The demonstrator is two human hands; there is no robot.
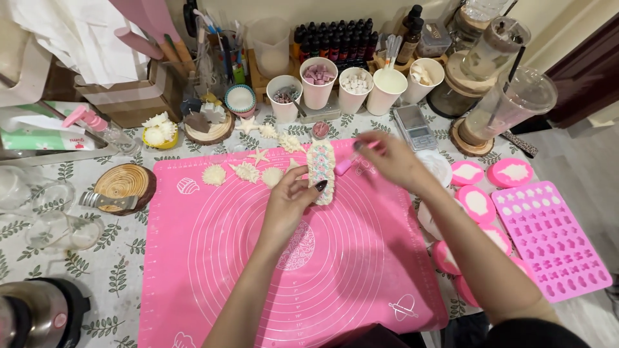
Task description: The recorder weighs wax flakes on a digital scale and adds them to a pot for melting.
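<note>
My left hand (289, 205) holds a long white bar (322, 171) with rounded ends, its top studded with small pink and pale bits. Fingers are curled around the lower end and near long edge, thumb on the side; the bar is tilted up off the pink mat (258, 270), over the mat's far edge, toward the far side of the bench (84, 258).

My right hand (389, 161) is closed in a pinch on a thin pink tool (351, 162), tip pointing at the bar's right edge. I cannot tell whether the tip touches it.

Handling judgement: the bar looks like cast wax or soap, so stiff, light, likely brittle across its length, and a little slick. The decorated top looks delicate; bits could shear off under pressure. Best hold is on the bare long sides, near the middle or lower end, fingers off the top face. Supporting from below seems wiser than squeezing.

Nearby on the mat's far edge: white shell and star casts (247, 171), apart from the bar. Pink moulds (549, 240) lie at the right edge of the bench. Paper cups (319, 82) stand along the far edge.
</note>
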